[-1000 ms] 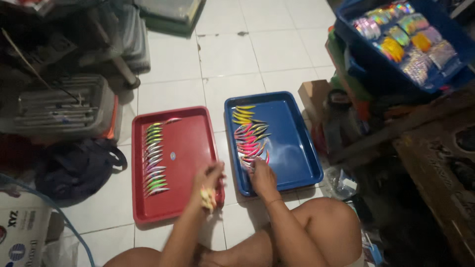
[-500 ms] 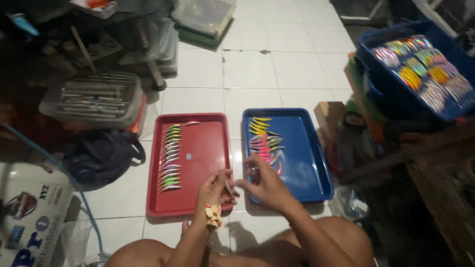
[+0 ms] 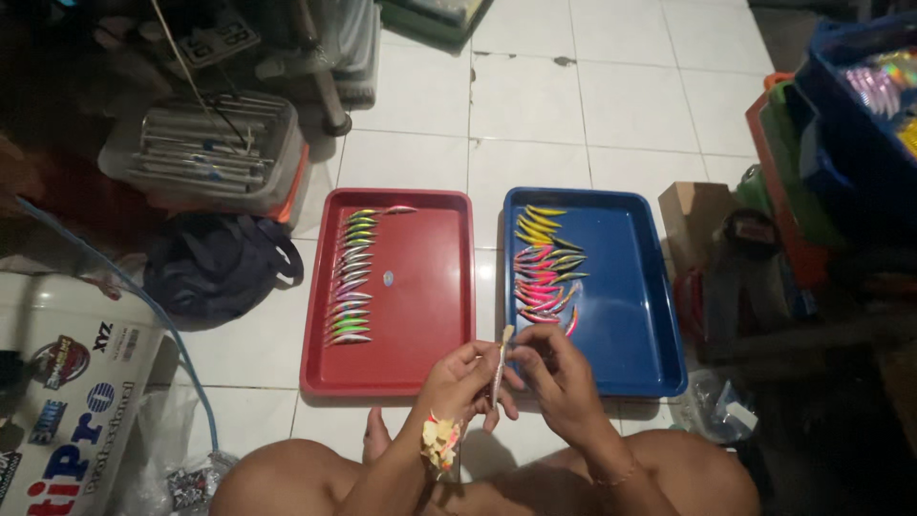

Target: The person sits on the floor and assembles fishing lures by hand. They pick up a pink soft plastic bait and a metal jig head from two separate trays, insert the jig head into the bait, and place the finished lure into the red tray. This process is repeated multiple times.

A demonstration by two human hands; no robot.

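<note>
My left hand (image 3: 460,377) and my right hand (image 3: 557,371) meet in front of me, both pinching a slim pale fishing lure (image 3: 501,358) held upright between them. A yellow-orange sticker scrap (image 3: 440,440) clings at my left wrist. Beyond my hands, a red tray (image 3: 420,287) holds a column of greenish-silver lures (image 3: 350,275) along its left side. A blue tray (image 3: 630,287) to the right holds yellow lures (image 3: 537,225) at the top and pink and dark ones (image 3: 546,283) below.
A dark bag (image 3: 215,268) lies left of the red tray, with a clear bin of rods (image 3: 205,153) behind it. A white cooler box (image 3: 67,382) stands at the left. A cardboard box (image 3: 693,215) and blue crate of lures (image 3: 860,105) crowd the right.
My right hand has left the blue tray with a lure and joined my left hand in front of me. The view has shifted, bringing both trays more to the centre.
</note>
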